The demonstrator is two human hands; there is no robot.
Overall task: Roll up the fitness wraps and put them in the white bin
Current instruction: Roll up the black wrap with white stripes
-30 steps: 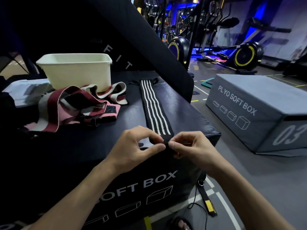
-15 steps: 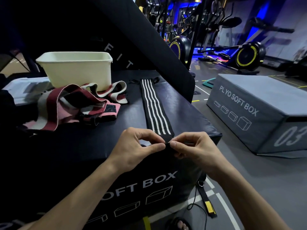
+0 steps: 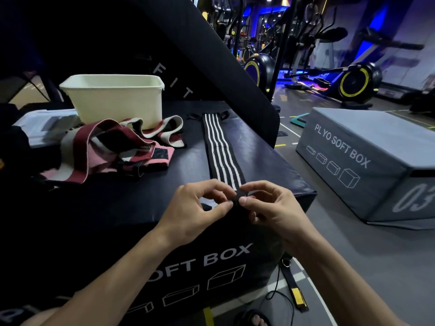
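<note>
Across our black soft box (image 3: 270, 165) lies the striped wrap (image 3: 220, 147); our left hand (image 3: 197, 208) and right hand (image 3: 270, 208) pinch its near end, hidden between fingertips, white bin (image 3: 117, 100) behind.

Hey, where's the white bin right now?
In the head view the white bin sits at the far left of the black soft box, just behind the red and white wraps and left of the striped black wrap.

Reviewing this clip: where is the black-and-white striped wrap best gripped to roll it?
Probably at its near end, from the person's side, as the left hand and right hand pinch it now. The striped wrap lies flat and straight on the black soft box, pointing away, so it rolls forward.
</note>
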